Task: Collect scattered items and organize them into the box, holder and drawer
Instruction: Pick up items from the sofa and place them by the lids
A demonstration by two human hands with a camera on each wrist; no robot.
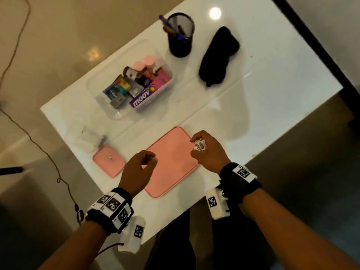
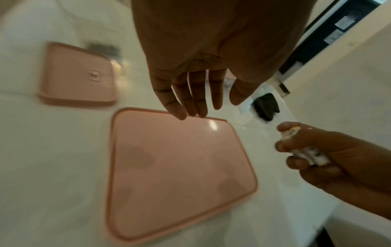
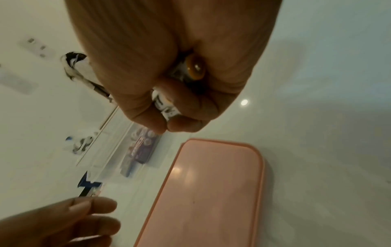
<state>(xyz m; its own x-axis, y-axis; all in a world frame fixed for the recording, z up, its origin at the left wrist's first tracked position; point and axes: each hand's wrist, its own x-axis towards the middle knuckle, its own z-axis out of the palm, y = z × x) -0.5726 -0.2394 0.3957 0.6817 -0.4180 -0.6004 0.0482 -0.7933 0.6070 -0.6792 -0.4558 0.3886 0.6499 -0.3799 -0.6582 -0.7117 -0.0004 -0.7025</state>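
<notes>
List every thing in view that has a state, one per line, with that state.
Left hand: empty, fingers loosely curled, above the large pink lid.
Right hand: grips white batteries.
Clear box: open, filled with packets and bottles.
Large pink lid: off, flat on the table.
Small pink lid: off, flat on the table.
Mesh holder: upright, pens inside.
Black pouch: lying on the table.
</notes>
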